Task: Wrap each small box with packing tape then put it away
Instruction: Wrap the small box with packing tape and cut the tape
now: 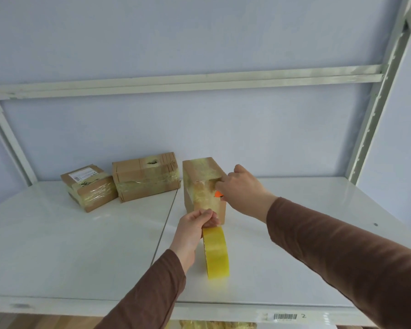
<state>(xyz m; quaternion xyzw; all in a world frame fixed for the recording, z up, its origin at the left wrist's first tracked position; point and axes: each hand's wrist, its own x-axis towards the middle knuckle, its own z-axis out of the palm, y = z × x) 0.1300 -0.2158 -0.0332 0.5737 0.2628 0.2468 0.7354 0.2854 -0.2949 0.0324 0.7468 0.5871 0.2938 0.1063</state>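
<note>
Left hand [195, 224] fingers curled round the top of the yellow tape roll [216, 252], held on edge at the near face of the upright box [203, 186]. Right hand [240, 188] fingers bent against the box's right side — an orange object [218, 194] shows beneath them; whether it is gripped, cannot tell. Box stands mid-shelf on white shelf [57, 245]; two taped boxes [119, 181] far left. Pale wall [199, 43] behind — grey rack uprights [380, 91].

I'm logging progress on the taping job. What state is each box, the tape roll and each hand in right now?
Upright box: standing on the shelf, taped over top and front.
Middle box: taped, lying at the back.
Labelled box: taped, lying at the left.
Tape roll: on edge, tape running up to the upright box.
Left hand: gripping the roll.
Right hand: on the upright box, holding something orange.
</note>
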